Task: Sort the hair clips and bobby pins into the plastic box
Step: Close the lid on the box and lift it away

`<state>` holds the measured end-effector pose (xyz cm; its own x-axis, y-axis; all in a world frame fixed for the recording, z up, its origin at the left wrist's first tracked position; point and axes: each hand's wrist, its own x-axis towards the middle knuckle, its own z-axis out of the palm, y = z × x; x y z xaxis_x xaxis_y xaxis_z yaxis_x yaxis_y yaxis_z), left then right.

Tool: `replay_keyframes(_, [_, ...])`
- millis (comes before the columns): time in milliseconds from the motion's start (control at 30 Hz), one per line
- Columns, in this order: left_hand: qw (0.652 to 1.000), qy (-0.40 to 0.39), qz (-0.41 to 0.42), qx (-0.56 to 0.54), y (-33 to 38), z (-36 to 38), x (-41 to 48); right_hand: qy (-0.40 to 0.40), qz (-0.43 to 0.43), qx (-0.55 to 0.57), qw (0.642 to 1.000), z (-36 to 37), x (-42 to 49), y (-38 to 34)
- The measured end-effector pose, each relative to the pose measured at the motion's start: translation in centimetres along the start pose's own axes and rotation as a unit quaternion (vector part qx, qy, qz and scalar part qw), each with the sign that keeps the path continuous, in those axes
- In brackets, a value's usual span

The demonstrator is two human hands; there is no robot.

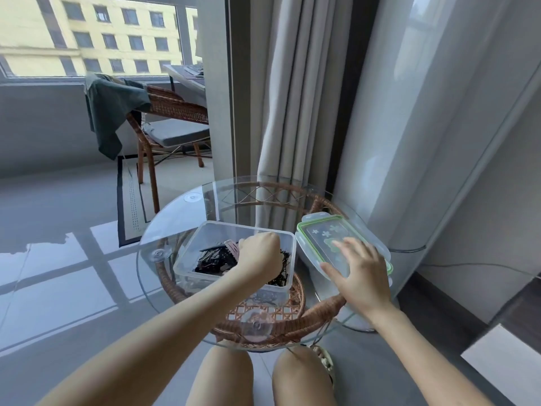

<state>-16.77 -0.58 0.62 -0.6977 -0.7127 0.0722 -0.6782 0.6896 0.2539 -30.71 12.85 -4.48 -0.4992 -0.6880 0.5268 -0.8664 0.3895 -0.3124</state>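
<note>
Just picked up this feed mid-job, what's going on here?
A seated person works at a glass table. The left hand reaches into the open plastic box, curled among dark hair clips and bobby pins; whether it grips one is hidden. The right hand rests open on the green-rimmed lid beside the box.

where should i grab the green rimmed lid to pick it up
By the flap on its right edge, coming from the right: the lid lies flat on the glass table, its flaps stick out, and the plastic box crowds its left.

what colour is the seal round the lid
Green: the seal rims the clear lid; head view.
</note>
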Motion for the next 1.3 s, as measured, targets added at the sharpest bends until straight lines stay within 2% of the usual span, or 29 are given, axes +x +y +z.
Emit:
replay_keyframes(67, [1.000, 0.012, 0.008, -0.001, -0.3, 0.3, 0.2, -0.101, 0.072, -0.068, 0.990, 0.3, 0.1, 1.0])
replay_keyframes(167, [0.995, 0.092, 0.008, -0.028, -2.4, 0.3, 0.4, -0.232, 0.088, -0.128, 0.960, 1.4, -0.1, 1.6])
replay_keyframes(267, [0.985, 0.162, -0.047, -0.022, -5.9, -0.5, 0.1, -0.247, 0.093, -0.136, 0.955, 1.8, 0.4, 1.4])
replay_keyframes(367, [0.982, 0.127, -0.140, 0.003, -9.6, -1.0, -0.6, -0.243, 0.003, -0.231, 0.942, 1.6, 0.7, 0.4])
replay_keyframes(433, [0.978, 0.095, -0.176, -0.055, -11.2, -0.9, -1.2, -0.225, -0.050, -0.252, 0.940, 1.4, 0.4, -0.1])
replay_keyframes(533, [0.969, 0.086, -0.178, -0.147, -12.1, -0.7, -2.1, -0.127, -0.042, -0.204, 0.970, -0.1, 0.5, -1.0])
replay_keyframes(633, [0.964, 0.106, -0.169, -0.176, -12.3, -0.4, -2.9, 0.086, -0.020, -0.097, 0.991, -2.2, 2.2, -1.1])
replay_keyframes(733, [0.951, 0.082, -0.170, -0.246, -12.6, -0.4, -3.1, 0.241, -0.007, 0.060, 0.969, -4.8, 4.7, -2.2])
replay_keyframes(833, [0.923, 0.095, -0.183, -0.325, -13.3, -1.6, -3.3, 0.274, -0.002, 0.190, 0.943, -7.1, 6.6, -4.5])
replay_keyframes(900, [0.894, 0.136, -0.184, -0.385, -13.8, -2.8, -3.4, 0.232, 0.049, 0.265, 0.935, -7.7, 8.1, -5.8])
replay_keyframes(933, [0.867, 0.140, -0.183, -0.442, -13.9, -3.6, -3.6, 0.180, 0.090, 0.328, 0.923, -7.7, 8.9, -6.3])
replay_keyframes(1000, [0.804, 0.104, -0.177, -0.558, -14.1, -4.9, -3.8, 0.034, 0.170, 0.443, 0.880, -6.8, 9.9, -7.0])
replay_keyframes(1067, [0.768, 0.061, -0.177, -0.612, -13.9, -5.7, -4.0, -0.101, 0.208, 0.446, 0.865, -4.6, 9.9, -7.3])
replay_keyframes(1167, [0.779, 0.010, -0.184, -0.600, -13.5, -5.6, -4.3, -0.210, 0.220, 0.405, 0.863, -1.1, 9.5, -7.5])
replay_keyframes(1233, [0.800, 0.008, -0.188, -0.570, -13.4, -5.0, -4.4, -0.233, 0.224, 0.387, 0.863, 0.6, 9.5, -7.6])
replay_keyframes(1300, [0.804, 0.015, -0.199, -0.561, -13.8, -4.6, -4.4, -0.214, 0.224, 0.357, 0.881, 1.8, 9.6, -7.6])
